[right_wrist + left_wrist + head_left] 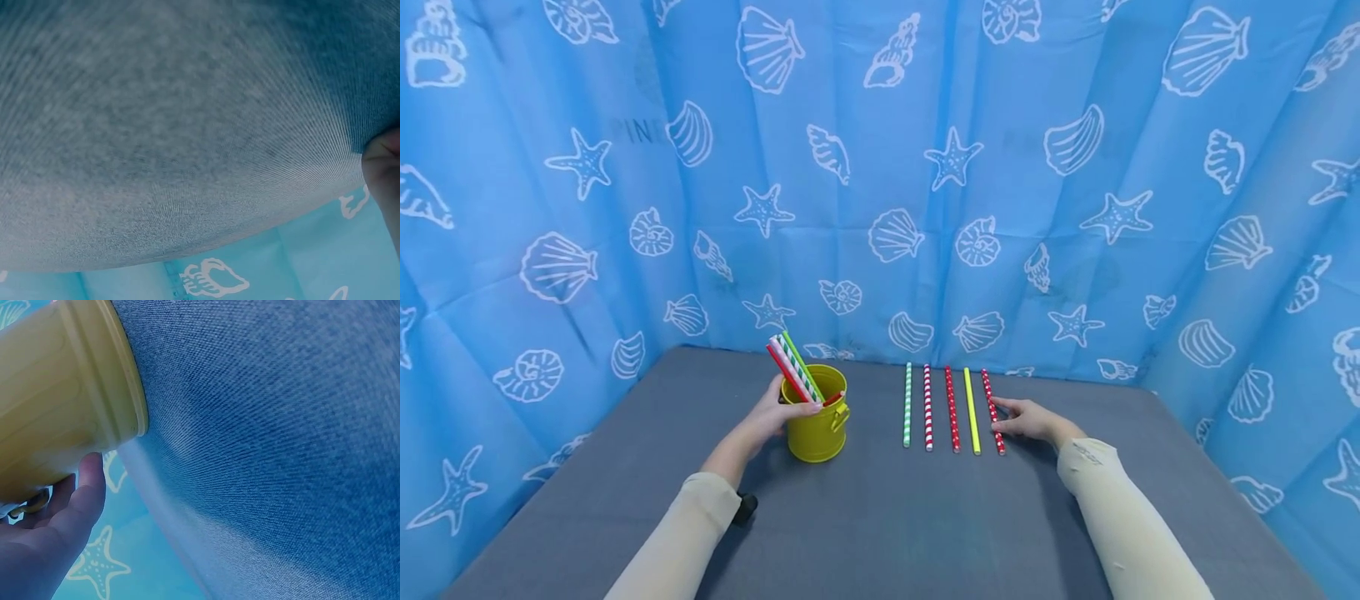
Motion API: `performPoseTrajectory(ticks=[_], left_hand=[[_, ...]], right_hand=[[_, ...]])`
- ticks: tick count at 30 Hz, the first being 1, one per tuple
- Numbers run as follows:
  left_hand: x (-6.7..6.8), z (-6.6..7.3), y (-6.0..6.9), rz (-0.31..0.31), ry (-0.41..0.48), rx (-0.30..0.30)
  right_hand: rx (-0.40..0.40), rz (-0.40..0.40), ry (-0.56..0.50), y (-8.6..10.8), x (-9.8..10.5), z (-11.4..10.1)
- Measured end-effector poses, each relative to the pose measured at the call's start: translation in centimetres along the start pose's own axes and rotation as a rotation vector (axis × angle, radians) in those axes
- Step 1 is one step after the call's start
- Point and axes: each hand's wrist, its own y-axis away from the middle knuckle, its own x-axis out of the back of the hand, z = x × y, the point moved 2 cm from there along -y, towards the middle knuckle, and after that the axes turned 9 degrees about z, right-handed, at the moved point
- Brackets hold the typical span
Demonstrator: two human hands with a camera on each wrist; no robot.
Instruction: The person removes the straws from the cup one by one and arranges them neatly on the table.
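Subject item: one slender, round, red straw with white spots (997, 437), lying on the table at the right end of a row of five. The right hand (1033, 421) reaches it from the right; thumb and forefinger are spread apart at its side. Whether they press on it, I cannot tell.

Next to it, nearest first: a plain yellow straw (972, 412), a red white-spotted straw (952, 412), a red-and-white striped straw (928, 412) and a pale green striped straw (907, 408), all apart.

Left of the row stands a yellow, metal-looking round bucket (816, 437). The left hand (769, 414) grips its side, thumb across the front. Mixed straws (793, 367) lean leftward over the rim.

Hazards, in my judgement: a one-sided fingertip push could roll the end straw into the yellow one; a pull at the rim could tip the bucket and spill its contents.
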Motion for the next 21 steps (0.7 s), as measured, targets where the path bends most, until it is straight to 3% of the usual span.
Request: performPoseTrajectory(ticks=[10,21], left_hand=[[0.02,-0.01,0.14,0.004,-0.008,0.002],[-0.01,0.03,0.12,0.002,-0.009,0.0]], right_hand=[[-0.049,-0.009,0.065,-0.72,0.16,0.13],[-0.061,-0.006,0.017,-0.42,0.21,0.12]])
